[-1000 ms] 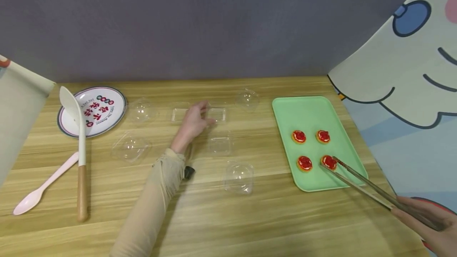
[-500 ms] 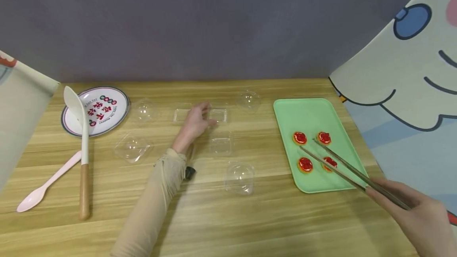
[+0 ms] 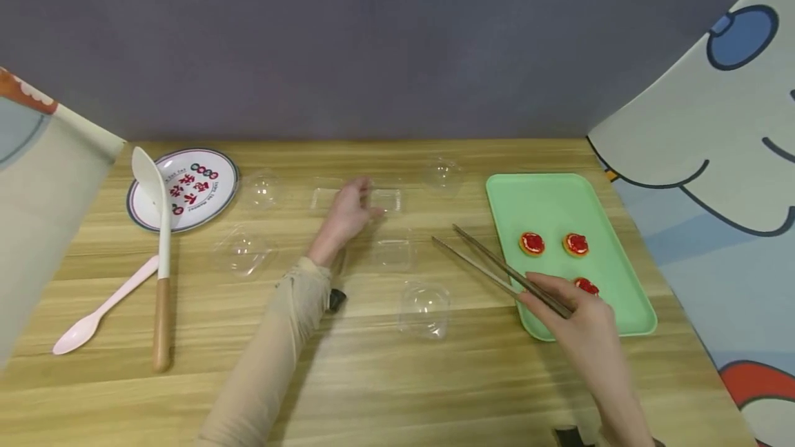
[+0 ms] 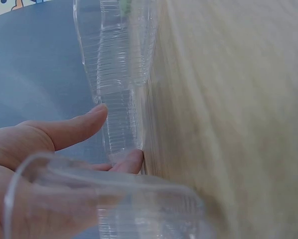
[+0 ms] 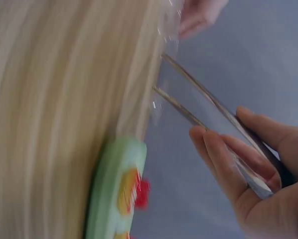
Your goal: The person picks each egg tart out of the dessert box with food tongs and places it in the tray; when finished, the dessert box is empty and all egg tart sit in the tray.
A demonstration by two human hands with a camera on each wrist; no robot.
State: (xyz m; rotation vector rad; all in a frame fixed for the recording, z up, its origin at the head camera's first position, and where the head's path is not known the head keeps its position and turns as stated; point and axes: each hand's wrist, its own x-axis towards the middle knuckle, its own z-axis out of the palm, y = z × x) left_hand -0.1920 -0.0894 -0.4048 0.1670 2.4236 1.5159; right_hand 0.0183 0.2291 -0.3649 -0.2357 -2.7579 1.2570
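My left hand [image 3: 344, 216] reaches between clear plastic containers at the middle back of the table. Its thumb and fingertips touch the edge of one clear container [image 4: 116, 55] in the left wrist view, the fingers loosely extended. My right hand [image 3: 580, 326] holds metal tongs [image 3: 512, 271], pointed left past the green tray [image 3: 540, 202]. The tongs' arms stand apart, with nothing between their tips. Small round tarts with red topping [image 3: 531, 243] lie on the tray; three show, and my right hand covers part of the tray's lower left.
Clear domed plastic pieces [image 3: 425, 309] lie around the left arm. At the left, a white ladle with wooden handle [image 3: 163, 247] lies over a printed plate [image 3: 217, 181], touching a pale pink spoon [image 3: 105, 305]. A dark grey wall [image 3: 373, 47] rises behind the table.
My right hand has swung the tongs left, off the lower right tart and over the tray's left edge. The left hand has stayed by the container. The view has shifted slightly.
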